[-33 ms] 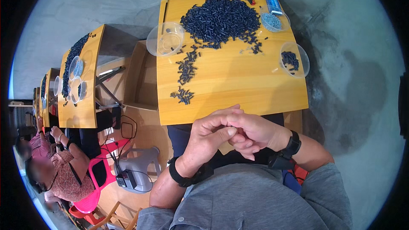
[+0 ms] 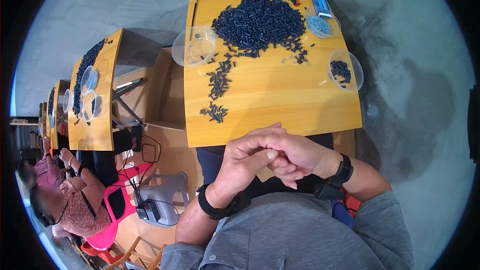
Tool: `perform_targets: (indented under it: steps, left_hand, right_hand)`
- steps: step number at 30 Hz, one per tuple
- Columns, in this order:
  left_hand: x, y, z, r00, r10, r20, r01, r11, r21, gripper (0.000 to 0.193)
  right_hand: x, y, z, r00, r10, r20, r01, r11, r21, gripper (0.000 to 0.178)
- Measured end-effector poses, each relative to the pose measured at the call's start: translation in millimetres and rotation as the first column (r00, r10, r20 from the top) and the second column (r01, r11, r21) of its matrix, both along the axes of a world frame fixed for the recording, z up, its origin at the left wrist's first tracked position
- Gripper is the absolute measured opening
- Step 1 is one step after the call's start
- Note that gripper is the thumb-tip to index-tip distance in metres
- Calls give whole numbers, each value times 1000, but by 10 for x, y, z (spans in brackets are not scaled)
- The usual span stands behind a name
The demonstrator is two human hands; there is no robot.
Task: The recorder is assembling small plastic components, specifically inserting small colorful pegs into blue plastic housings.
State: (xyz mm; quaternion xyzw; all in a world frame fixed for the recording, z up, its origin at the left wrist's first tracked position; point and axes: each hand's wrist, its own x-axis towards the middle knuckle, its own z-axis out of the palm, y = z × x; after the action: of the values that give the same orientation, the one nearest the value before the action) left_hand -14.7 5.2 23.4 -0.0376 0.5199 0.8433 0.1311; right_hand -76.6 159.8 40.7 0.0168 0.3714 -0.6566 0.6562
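Note:
In front of my body, just off the near edge of the yellow table (image 2: 280, 105), my two hands are hooked together. My left hand (image 2: 244, 162) closes round the fingers of my right hand (image 2: 305, 156), its thumb lying across them. The right hand's fingers curl inward against the left, the lower ones hanging loosely. Whether anything small sits between the palms is hidden. On the table lies a big heap of short black cylindrical pieces (image 2: 260, 22), with smaller clusters (image 2: 219, 82) trailing down its left side.
A clear bowl (image 2: 194, 52) stands at the table's left edge. At the right, one bowl (image 2: 354, 65) has black pieces and another holds small light-blue pieces (image 2: 318, 26) beside a blue box (image 2: 320, 3). Left are a cardboard box (image 2: 165, 95), grey stool (image 2: 160, 195) with cables, and seated people (image 2: 75, 200).

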Motion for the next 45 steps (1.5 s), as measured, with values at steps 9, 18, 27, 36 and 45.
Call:
perform_targets:
  steps: [9,18,27,36,45]
  left_hand:
    - [-33,-139,-97,990,-96,101,101,994,-46,19]
    - [11,-264,-165,974,-109,198,121,992,-47,19]
    - [27,-183,-70,973,-26,229,13,998,59,16]
    - [68,-162,-119,974,-38,223,43,999,-18,17]
    - [145,-54,-234,981,-50,188,84,981,-176,13]
  right_hand:
    - [228,-146,-203,948,-263,178,267,964,1,48]
    - [298,-245,-440,930,-261,258,274,962,-15,50]
    - [266,-174,-454,937,-245,249,270,960,-70,68]
    - [347,-128,-440,935,-273,229,301,948,-100,65]
    - [445,-60,-591,944,-312,111,316,948,-22,46]
